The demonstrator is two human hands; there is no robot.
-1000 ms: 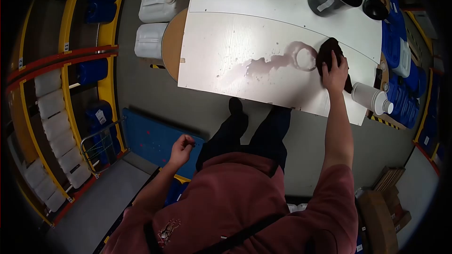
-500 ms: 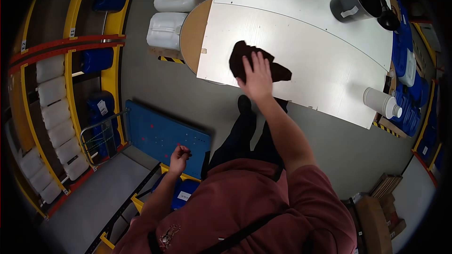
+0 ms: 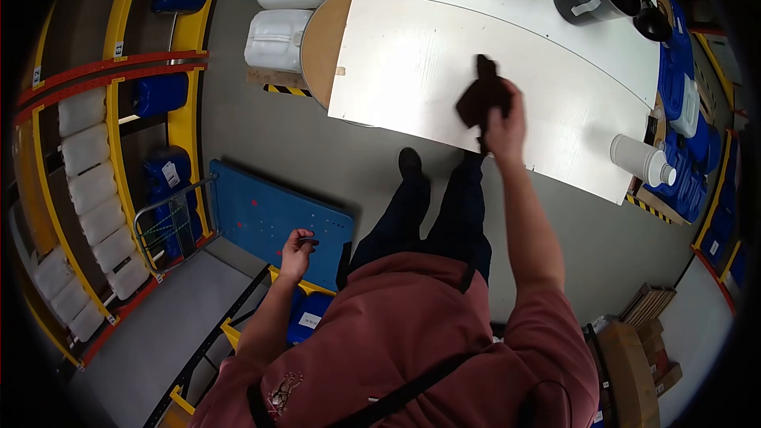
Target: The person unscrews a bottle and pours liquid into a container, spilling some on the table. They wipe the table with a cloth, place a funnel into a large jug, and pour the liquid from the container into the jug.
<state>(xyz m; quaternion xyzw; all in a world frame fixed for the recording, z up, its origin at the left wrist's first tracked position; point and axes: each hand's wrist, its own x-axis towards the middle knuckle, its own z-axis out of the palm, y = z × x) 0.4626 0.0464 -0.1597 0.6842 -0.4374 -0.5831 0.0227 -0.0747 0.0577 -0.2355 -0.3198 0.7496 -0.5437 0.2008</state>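
Observation:
My right hand [image 3: 508, 127] grips a dark brown cloth [image 3: 482, 101] over the front part of the white table [image 3: 404, 63]. The cloth is bunched, with one end sticking up past my fingers and another hanging below. Off to the left, away from the table, my left hand [image 3: 296, 254] is held with curled fingers above a blue platform cart [image 3: 261, 210]. Something small and dark shows at those fingertips, too small to name. On the table's right corner lies a white plastic bottle [image 3: 638, 160] with a white cap.
A dark grey jug [image 3: 583, 0] and a black long-handled tool [image 3: 652, 22] stand at the back right. White canisters [image 3: 277, 40] sit left of the table beside a round brown board [image 3: 323, 47]. Racks with yellow uprights [image 3: 181, 111] line the left; cardboard boxes [image 3: 628, 372] stand lower right.
My right hand has moved right across the table; the cloth, earlier spread under the flat hand, is now bunched in its grip. My left hand has risen slightly, fingers still curled.

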